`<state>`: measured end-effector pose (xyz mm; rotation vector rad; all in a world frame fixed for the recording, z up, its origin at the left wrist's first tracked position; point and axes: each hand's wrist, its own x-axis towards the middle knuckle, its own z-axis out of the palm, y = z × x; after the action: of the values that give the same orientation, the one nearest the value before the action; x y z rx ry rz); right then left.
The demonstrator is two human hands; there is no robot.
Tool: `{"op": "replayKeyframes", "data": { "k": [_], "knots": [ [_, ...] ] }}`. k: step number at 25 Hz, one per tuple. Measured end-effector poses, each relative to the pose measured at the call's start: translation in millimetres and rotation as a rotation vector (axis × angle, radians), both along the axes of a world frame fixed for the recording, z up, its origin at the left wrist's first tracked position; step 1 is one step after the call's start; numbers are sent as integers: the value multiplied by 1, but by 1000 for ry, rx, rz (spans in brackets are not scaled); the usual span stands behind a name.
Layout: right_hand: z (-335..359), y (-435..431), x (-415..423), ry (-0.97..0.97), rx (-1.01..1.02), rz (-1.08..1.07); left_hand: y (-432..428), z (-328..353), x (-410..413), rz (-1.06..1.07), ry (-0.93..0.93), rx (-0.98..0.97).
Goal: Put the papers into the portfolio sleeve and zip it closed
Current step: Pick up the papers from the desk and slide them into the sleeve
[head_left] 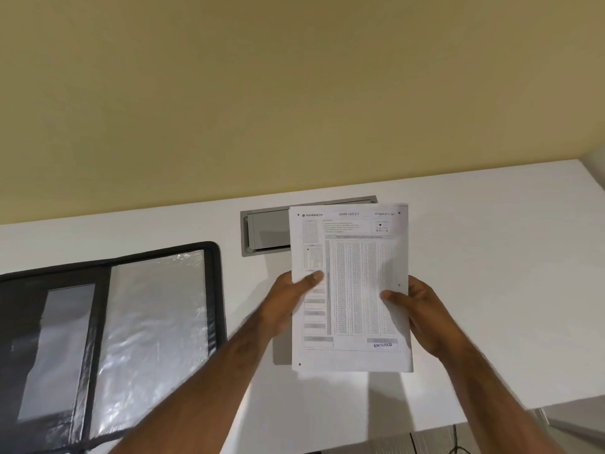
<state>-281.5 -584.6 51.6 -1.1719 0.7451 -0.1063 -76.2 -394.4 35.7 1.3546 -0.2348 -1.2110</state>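
I hold a stack of white printed papers upright above the white desk, the top sheet headed "OMR SHEET". My left hand grips the stack's left edge with the thumb on the front. My right hand grips the right edge the same way. The black zip portfolio lies open flat on the desk to the left. Its right half shows a shiny clear plastic sleeve; its left half has a dark inner panel with a clear pocket.
A grey recessed cable hatch sits in the white desk behind the papers, by the beige wall. The desk's front edge runs at the lower right, with floor and a dark cable below it.
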Motion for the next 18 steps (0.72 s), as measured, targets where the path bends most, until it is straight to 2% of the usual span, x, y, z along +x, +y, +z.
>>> {"op": "replayKeyframes", "data": {
  "k": [2,6,10,18],
  "knots": [
    [12,2,9,4,-70,-54,-8,17,5,8,-22,-23],
    [25,12,27,-35,-195,-269,-17,43,6,95,-209,-29],
    [32,21,35,-73,-273,-353,-16,56,3,209,-314,-74],
    [31,33,40,-57,-330,-416,-8,50,-1,242,-345,-47]
  ]
}}
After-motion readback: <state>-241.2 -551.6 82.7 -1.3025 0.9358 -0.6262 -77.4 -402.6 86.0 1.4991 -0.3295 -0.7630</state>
